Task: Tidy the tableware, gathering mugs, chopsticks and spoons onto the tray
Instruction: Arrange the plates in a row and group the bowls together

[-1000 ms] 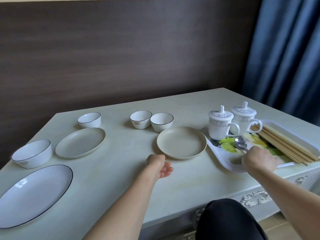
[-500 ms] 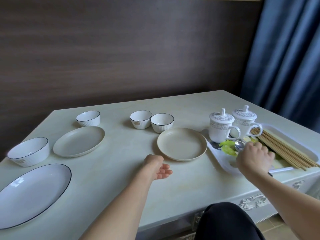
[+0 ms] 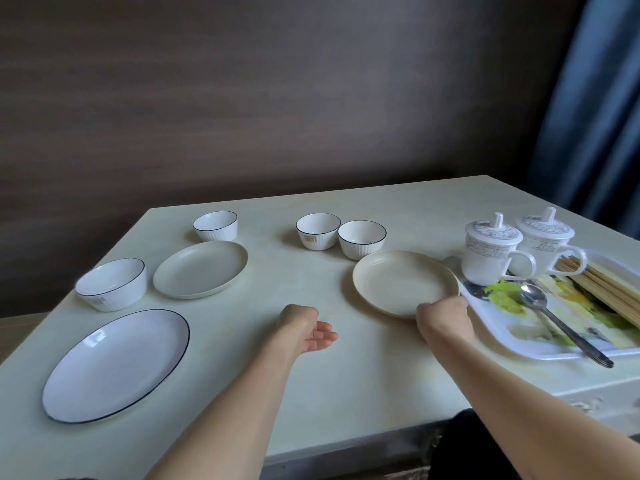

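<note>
The right hand [image 3: 441, 318] grips the near rim of the plate [image 3: 403, 284]; left hand [image 3: 304, 329] rests loosely curled, holding nothing. Lift the plate level, clear of the tray [image 3: 498, 336] just right of the hand

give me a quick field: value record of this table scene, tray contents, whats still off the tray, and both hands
tray: white, at the table's right edge
on tray: two lidded mugs, chopsticks, spoons
off tray: beige plate, grey-green plate, oval plate, three small bowls, larger bowl
right hand: at the beige plate's near rim, fingers hidden, grip unclear
left hand: palm up, loosely curled, holding nothing
table: pale, against a dark wall
</note>
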Action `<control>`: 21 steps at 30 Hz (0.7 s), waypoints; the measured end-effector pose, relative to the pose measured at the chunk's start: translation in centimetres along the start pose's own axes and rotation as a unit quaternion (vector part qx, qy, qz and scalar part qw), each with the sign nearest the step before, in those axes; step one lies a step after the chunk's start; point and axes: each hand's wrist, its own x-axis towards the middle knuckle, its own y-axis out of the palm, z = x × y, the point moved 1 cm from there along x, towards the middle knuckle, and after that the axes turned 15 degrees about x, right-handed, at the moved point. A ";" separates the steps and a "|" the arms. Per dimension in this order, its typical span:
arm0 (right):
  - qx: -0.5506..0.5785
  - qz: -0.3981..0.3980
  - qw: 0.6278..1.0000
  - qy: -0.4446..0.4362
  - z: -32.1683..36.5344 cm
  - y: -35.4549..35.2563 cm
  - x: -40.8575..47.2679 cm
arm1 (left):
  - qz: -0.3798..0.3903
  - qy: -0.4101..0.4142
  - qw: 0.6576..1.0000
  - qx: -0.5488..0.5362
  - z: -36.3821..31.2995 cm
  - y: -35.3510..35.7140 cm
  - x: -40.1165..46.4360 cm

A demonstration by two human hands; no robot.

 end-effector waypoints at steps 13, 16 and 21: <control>-0.014 -0.088 0.994 -0.069 0.1 4.0 0.7 | -0.103 0.043 0.989 0.099 -5.1 -0.2 3.0; -0.026 -0.105 0.992 -0.069 -0.1 4.6 1.4 | -0.133 0.067 0.982 0.113 -6.2 -0.6 4.8; -0.047 -0.127 0.985 -0.107 -0.2 5.5 2.1 | -0.169 0.118 0.960 0.188 -8.2 -0.5 8.1</control>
